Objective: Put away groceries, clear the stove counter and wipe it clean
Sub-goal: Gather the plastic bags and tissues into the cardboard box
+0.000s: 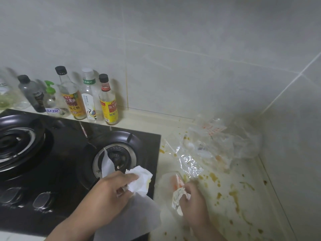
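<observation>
The left hand (111,190) is curled round a crumpled white tissue (140,181), yellowed at one edge. It holds the tissue over the front right part of the black stove (60,171), just beside the right burner (119,159). My guess is that it is kept there so the soiled wad stays off the glass, or is ready for a pass. Under that wrist a flat sheet of paper (132,220) lies across the stove's edge. The right hand (194,200) clenches a second, greyer wad (178,197) and presses it down on the pale table (251,180) to the right of the stove. That is where the mess is: brownish-yellow sauce spots (232,193) are scattered from the hand out toward the wall. Beyond them, in the corner, lie crumpled clear plastic bags (217,146), not yet cleared, so the wiping looks early and partial to me. Along the back wall behind the stove stands a row of bottles (107,100), condiments and a pump dispenser among them, apparently parked there out of the way.
</observation>
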The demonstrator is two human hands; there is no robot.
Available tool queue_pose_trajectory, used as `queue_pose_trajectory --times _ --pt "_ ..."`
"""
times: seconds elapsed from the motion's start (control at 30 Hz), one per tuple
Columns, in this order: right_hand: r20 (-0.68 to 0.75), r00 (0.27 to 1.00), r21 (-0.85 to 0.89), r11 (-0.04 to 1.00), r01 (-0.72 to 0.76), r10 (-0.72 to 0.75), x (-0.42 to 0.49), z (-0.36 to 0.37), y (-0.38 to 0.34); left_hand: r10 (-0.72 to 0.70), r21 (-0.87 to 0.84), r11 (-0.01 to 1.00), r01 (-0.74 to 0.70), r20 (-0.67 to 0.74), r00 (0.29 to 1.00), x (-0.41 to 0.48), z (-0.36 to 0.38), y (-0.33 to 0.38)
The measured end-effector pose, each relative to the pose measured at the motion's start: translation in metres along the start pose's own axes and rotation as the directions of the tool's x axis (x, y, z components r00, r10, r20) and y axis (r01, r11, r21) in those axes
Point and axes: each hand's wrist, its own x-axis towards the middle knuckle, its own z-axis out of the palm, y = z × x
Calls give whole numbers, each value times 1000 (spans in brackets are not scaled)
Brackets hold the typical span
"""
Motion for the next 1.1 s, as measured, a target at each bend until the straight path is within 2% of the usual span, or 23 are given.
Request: queue_pose_trajectory --times 0.3,0.57,0.73,0.87,0.97,1.1 --pt "-28 993 -105 988 111 -115 -10 -4 2 35 53 998 -34 -8 999 -4 3 -1" --pt "-182 982 163 983 83 -52 -19 -51 -61 44 16 999 -43 -90 995 -3 -10 6" --pt "-110 987 179 975 132 -114 -39 -84 -111 61 1 998 -61 -135 989 -15 -29 18" --pt "-61 972 178 956 235 -227 -58 -94 -148 34 -45 998 -45 -219 975 -43 -49 31" --pt "5 944 186 928 323 -329 -74 -96 -174 43 11 999 -42 -312 949 -79 -63 39" --pt "81 870 238 857 456 -486 -101 -94 -200 12 87 996 29 -431 902 -140 -76 50"
